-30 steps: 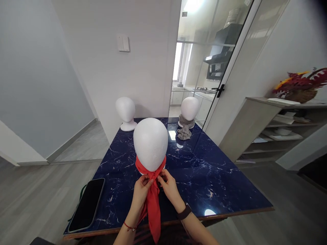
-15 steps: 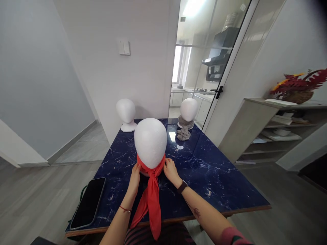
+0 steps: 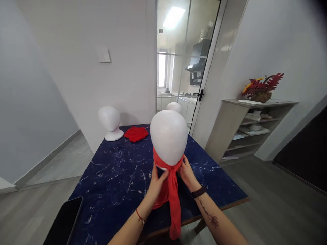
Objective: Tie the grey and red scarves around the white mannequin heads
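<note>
Dark blue marbled table (image 3: 114,170), glossy with white veins, fills the near view, with a white wall and a glass door (image 3: 204,68) behind it. At the table's near right part stands the head (image 3: 168,136), a smooth white foam egg with its long axis upright; I cannot tell which way it faces. A red scarf (image 3: 171,183) of soft cloth is knotted round its neck on my side, its tails hanging straight down past the table edge.

My left hand (image 3: 156,182) is clasped on the scarf at the left of the neck, thumb across the front. My right hand (image 3: 187,173) has its fingers curled against the scarf on the right side, a dark watch (image 3: 198,192) on that wrist.

Half a second ago both hands lay flatter at the sides of the neck and the head sat left of centre; it now stands right of centre and looks higher. It now covers most of the far head (image 3: 174,107). A crumpled red cloth (image 3: 136,133), unseen before, lies beside the bare head (image 3: 109,120) at the back left. The phone (image 3: 63,224) has slid to the lower left corner. A wooden shelf (image 3: 242,119) carries a basket (image 3: 260,95) of red leaves.
</note>
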### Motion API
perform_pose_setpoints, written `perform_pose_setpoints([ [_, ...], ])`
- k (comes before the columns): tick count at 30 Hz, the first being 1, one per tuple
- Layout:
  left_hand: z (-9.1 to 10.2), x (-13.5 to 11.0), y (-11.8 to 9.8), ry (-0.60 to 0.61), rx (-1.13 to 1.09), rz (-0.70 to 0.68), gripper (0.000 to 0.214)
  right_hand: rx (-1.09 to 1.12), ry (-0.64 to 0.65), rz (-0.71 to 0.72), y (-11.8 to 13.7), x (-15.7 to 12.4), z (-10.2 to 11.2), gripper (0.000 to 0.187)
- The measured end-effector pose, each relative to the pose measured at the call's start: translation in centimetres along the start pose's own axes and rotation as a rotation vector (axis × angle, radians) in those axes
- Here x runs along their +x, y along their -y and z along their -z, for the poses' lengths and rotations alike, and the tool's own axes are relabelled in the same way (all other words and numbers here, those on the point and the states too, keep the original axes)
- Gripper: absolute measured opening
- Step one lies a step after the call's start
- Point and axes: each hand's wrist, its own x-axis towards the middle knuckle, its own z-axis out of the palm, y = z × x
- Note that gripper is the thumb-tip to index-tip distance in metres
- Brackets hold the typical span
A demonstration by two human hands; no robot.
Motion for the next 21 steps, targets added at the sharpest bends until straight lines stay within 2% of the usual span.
perform_pose_setpoints([
  [2,-3.5,-1.6,1.5,0.240,-0.085,0.173,0.094,0.003,-0.049,0.058,2.1,1.7,2.9,0.073],
  [4,-6.4,-3.2,2.9,0.456,-0.129,0.234,0.101,-0.016,-0.098,0.100,3.9,3.8,5.7,0.072],
  [6,-8.3,-4.3,3.8,0.575,-0.060,0.279,0.091,-0.033,-0.141,0.112,5.2,6.1,8.2,0.071],
  [8,-9.2,-4.4,4.0,0.640,0.045,0.281,0.074,-0.033,-0.171,0.104,6.0,8.4,10.3,0.071],
  [11,-8.7,-2.8,3.7,0.605,0.210,0.125,0.045,-0.034,-0.199,0.083,6.5,11.5,12.4,0.067],
  [15,-6.5,0.5,3.9,0.394,0.362,-0.120,0.029,-0.066,-0.198,0.073,6.6,14.9,13.7,0.062],
  [18,-5.0,2.0,4.8,0.324,0.385,-0.126,0.030,-0.096,-0.179,0.065,6.5,16.9,14.1,0.061],
  [21,-4.5,2.4,6.1,0.274,0.362,-0.097,0.033,-0.144,-0.162,0.066,6.3,18.5,14.0,0.056],
])
